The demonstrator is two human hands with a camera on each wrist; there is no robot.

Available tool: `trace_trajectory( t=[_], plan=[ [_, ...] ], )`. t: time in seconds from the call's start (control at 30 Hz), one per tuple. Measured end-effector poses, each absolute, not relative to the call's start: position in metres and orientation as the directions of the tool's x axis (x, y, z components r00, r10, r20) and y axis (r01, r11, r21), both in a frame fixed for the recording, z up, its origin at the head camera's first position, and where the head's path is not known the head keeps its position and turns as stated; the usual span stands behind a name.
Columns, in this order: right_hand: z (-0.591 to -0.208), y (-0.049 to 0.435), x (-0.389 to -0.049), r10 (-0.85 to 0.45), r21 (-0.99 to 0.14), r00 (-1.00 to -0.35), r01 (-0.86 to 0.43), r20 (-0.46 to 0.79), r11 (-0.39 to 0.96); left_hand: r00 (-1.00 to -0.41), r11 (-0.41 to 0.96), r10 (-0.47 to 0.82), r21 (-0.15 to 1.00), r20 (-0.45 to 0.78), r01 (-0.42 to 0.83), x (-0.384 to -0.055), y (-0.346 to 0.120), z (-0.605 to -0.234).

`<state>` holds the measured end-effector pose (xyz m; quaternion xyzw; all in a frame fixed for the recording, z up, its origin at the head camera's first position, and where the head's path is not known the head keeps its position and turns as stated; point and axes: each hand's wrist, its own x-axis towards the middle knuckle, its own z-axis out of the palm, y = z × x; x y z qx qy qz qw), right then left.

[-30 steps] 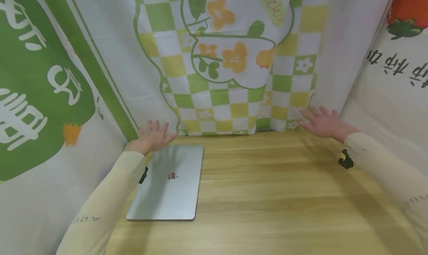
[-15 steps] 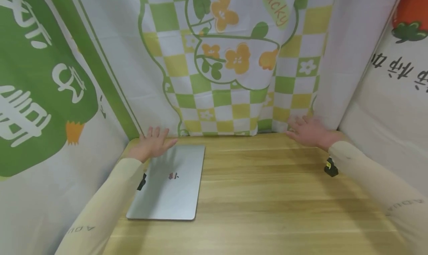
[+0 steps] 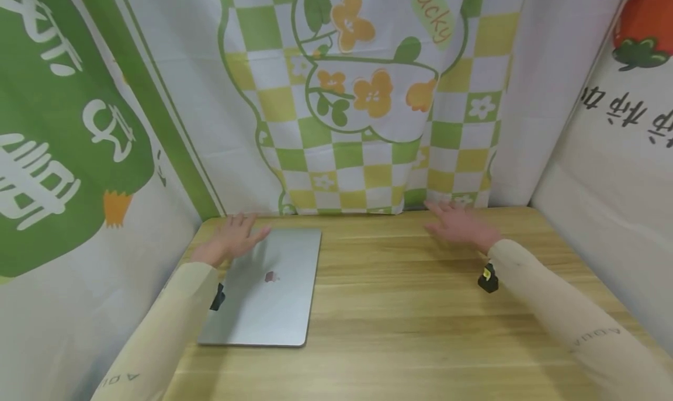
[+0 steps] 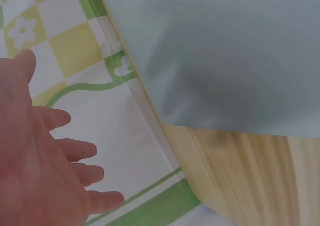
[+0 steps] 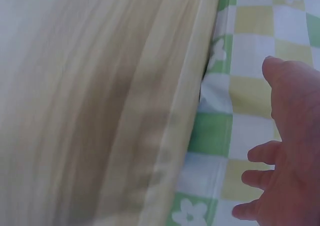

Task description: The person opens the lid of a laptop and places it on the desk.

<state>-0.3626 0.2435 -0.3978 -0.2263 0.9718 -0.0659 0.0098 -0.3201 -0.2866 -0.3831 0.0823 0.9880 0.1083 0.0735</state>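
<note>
A closed silver laptop [image 3: 273,296] with an apple logo lies on the left part of the wooden table [image 3: 389,307]. My left hand [image 3: 231,240] hovers over the laptop's far left corner, fingers spread and nothing held. In the left wrist view the same hand [image 4: 45,151] shows its palm side, with the laptop [image 4: 240,60] beyond it. Over the table's far edge, to the right, my right hand [image 3: 462,225] is held palm down with its fingers extended and empty. The right wrist view shows that hand [image 5: 295,136] beside the table edge.
A checked green and yellow curtain [image 3: 342,161] hangs along the far table edge. Printed cloth walls stand at the left [image 3: 63,155] and right [image 3: 615,179]. A small black device [image 3: 488,279] sits under the right wrist, and another [image 3: 217,297] under the left.
My right hand has moved left and nearer, lower in view. The left hand has also drawn back slightly toward me. The laptop stays in the same place.
</note>
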Motion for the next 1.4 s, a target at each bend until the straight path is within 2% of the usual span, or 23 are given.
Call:
trace_trajectory(
  t=[0.13,0.53,0.93,1.2,1.4],
  plan=[
    [-0.411,0.234,-0.363,-0.473,-0.193,-0.88,-0.472,0.045,0.86,-0.972,0.947,0.189,0.289,-0.143,0.141,-0.318,-0.292,-0.389],
    [-0.434,0.207,-0.355,-0.516,-0.329,-0.844,-0.534,0.15,0.779,-0.967,0.919,0.203,0.371,-0.151,0.136,-0.312,-0.307,-0.405],
    [-0.442,0.167,-0.333,-0.536,-0.447,-0.832,-0.536,0.14,0.716,-0.965,0.859,0.209,0.501,-0.162,0.102,-0.315,-0.319,-0.414],
    [-0.453,0.139,-0.318,-0.581,-0.497,-0.806,-0.552,0.113,0.669,-0.959,0.849,0.194,0.525,-0.209,0.057,-0.316,-0.319,-0.418],
    [-0.459,0.12,-0.309,-0.601,-0.537,-0.794,-0.55,0.098,0.64,-0.963,0.849,0.18,0.527,-0.199,0.049,-0.318,-0.318,-0.419]
  ],
)
